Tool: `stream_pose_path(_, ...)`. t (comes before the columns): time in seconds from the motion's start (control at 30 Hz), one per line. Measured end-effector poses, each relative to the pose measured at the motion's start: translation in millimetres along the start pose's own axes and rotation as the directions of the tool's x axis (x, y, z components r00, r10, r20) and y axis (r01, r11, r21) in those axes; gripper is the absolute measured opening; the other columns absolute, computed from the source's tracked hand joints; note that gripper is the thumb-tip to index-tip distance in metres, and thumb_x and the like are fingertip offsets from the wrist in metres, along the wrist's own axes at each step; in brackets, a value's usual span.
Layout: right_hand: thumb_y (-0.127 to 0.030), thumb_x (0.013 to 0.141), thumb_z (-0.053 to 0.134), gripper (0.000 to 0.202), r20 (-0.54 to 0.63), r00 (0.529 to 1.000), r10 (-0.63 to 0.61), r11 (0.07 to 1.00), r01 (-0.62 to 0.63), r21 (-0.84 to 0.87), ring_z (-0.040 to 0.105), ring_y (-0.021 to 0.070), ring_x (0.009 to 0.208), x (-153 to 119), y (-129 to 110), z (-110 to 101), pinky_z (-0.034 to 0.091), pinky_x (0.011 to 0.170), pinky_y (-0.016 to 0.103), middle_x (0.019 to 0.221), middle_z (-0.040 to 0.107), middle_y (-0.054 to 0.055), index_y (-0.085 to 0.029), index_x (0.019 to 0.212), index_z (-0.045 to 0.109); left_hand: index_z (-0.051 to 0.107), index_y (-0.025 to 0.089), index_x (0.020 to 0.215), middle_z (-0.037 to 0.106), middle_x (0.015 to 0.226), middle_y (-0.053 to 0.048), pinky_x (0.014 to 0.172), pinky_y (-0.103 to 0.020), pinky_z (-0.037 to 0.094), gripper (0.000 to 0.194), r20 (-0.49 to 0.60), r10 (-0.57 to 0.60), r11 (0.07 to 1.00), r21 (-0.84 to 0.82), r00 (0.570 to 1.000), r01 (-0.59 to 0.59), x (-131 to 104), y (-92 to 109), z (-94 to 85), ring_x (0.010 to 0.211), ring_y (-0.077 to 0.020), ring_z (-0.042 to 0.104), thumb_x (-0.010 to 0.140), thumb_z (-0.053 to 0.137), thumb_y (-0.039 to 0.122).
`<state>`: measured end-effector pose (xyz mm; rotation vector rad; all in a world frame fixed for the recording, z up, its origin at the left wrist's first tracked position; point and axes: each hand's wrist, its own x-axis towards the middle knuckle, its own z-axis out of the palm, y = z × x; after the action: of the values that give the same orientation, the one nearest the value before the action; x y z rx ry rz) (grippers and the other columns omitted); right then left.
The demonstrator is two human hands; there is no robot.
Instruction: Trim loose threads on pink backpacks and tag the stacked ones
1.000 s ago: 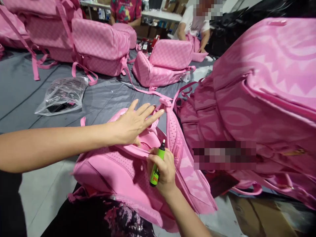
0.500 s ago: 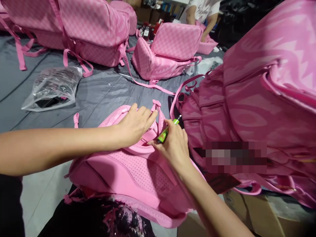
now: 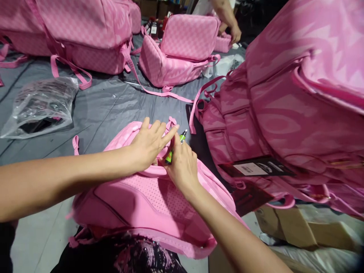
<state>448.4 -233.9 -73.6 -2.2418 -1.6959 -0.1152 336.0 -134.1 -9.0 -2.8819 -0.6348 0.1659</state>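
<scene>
Clear plastic bag (image 3: 59, 96), left of both hands: dark item inside, details indistinct. Left hand (image 3: 149, 144): fingers extended over pink backpack (image 3: 148, 193); whether it pinches cloth, cannot tell. Backpack lies beneath the grip, extending toward wearer. Right hand (image 3: 183, 163): closed around green marker (image 3: 182, 137), axis slanted, pale tip away from wearer, slightly rightward.

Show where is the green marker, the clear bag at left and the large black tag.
Green marker (image 3: 182, 137), head view: green barrel.
Clear bag at left (image 3: 47, 101), head view: middle.
Large black tag (image 3: 249, 169), head view: white label.
</scene>
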Motion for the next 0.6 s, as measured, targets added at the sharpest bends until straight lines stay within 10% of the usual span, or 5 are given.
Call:
stream_pose_path(0.3,-0.035,0.093,0.055,0.065,-0.126,0.980,-0.155,0.986,0.161,0.041,0.055,0.0343,0.115,-17.4,16.9,-16.3,0.038,0.097,0.053,0.125,0.060,0.021,-0.016,0.150,0.031,0.030,0.005,0.149,0.056,0.125,-0.020,0.092,-0.046,0.036,0.068,-0.046,-0.018,0.998,0.063,0.999,0.021,-0.3,-0.8,2.0,0.109,-0.0322,0.049,0.091,0.054,0.032)
stream_pose_path(0.43,-0.036,0.095,0.051,0.040,-0.279,0.955,-0.103,0.923,0.197,0.331,0.061,0.0274,0.100,-41.8,27.8,-38.6,0.045,0.088,0.043,0.110,0.066,0.013,-0.021,0.131,0.054,0.028,0.003,0.149,0.056,0.126,-0.019,0.096,-0.047,0.034,0.069,-0.050,-0.021,0.997,0.077,0.999,0.025,1.6,-1.4,4.9,0.109,-0.0317,0.049,0.090,0.052,0.028)
stream_pose_path(0.6,-0.025,0.090,0.058,0.014,0.143,0.967,-0.211,0.738,0.062,0.672,0.066,0.0164,0.078,-11.8,27.5,-54.9,0.051,0.072,0.029,0.090,0.072,0.003,-0.021,0.099,0.068,0.027,0.004,0.150,0.055,0.127,-0.020,0.096,-0.047,0.034,0.072,0.000,-0.036,0.998,0.053,0.999,0.036,7.1,-1.6,4.0,0.110,-0.0324,0.049,0.089,0.055,0.028)
